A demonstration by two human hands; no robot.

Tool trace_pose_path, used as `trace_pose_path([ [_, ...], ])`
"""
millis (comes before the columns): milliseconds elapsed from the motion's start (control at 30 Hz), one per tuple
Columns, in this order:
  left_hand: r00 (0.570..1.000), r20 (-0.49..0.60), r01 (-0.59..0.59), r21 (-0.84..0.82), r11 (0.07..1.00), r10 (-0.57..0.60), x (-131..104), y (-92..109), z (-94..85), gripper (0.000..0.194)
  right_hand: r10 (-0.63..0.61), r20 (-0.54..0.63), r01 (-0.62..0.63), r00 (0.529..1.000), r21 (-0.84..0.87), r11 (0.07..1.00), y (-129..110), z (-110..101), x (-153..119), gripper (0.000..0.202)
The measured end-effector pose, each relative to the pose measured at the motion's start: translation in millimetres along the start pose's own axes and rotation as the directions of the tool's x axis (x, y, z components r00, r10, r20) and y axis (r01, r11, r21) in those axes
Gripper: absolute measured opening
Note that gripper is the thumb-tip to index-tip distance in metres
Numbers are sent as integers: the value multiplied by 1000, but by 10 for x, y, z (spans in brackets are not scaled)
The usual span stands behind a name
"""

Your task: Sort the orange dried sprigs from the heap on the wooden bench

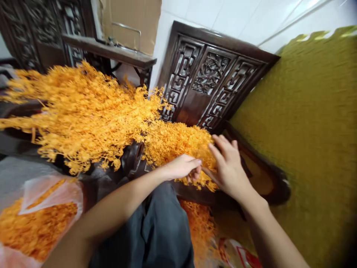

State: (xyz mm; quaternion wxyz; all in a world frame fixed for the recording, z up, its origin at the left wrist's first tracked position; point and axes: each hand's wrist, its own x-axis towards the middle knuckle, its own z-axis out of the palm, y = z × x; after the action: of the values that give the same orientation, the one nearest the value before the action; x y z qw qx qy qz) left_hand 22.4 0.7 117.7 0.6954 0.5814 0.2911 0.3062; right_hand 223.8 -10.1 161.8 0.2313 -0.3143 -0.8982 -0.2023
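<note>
A heap of orange artificial-looking flower sprigs (178,139) lies on a dark wooden seat in front of me. My left hand (185,167) is at the near edge of this heap with its fingers curled closed; whatever they hold is hidden. Just to its right, my right hand (230,165) is over the heap's right end, fingers stretched out and apart. Its thumb reaches toward my left hand, and slight blur makes contact with the sprigs hard to judge. A larger pile of long orange sprigs (92,115) spreads out to the left.
At lower left, a clear plastic bag (79,191) holds more orange pieces. Loose orange sprigs (199,227) lie below my hands, near a red-and-white package (237,253). Behind stands a carved wooden backrest (192,108); a yellow-green sheet (312,123) hangs at right. Cardboard (134,18) stands behind a small table (111,50).
</note>
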Motion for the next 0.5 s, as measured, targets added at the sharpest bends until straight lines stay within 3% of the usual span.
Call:
trace_pose_path([
  [67,984,-180,9,140,990,17,-35,29,-88,41,166,-152,-144,974,143,979,-56,93,-11,85],
  [133,952,-268,-48,355,933,151,-102,53,-136,43,386,-273,-306,881,294,906,-127,192,-42,72],
  [200,913,-293,-71,569,819,283,-166,36,-151,45,578,-254,-424,775,469,775,-181,326,-60,52],
  [233,899,-299,-52,655,754,321,-191,8,-153,44,636,-177,-450,751,567,690,-197,406,-56,48],
  [300,892,-301,31,783,621,336,-218,-71,-159,41,649,30,-455,760,737,500,-216,571,-21,51],
  [367,905,-300,134,874,467,303,-220,-150,-175,37,605,135,-443,785,804,396,-240,709,35,61],
  [433,909,-324,232,916,328,261,-203,-199,-197,31,576,117,-431,809,784,447,-290,798,94,67],
  [500,904,-357,297,921,253,236,-176,-212,-215,27,549,39,-414,835,701,581,-364,845,145,73],
])
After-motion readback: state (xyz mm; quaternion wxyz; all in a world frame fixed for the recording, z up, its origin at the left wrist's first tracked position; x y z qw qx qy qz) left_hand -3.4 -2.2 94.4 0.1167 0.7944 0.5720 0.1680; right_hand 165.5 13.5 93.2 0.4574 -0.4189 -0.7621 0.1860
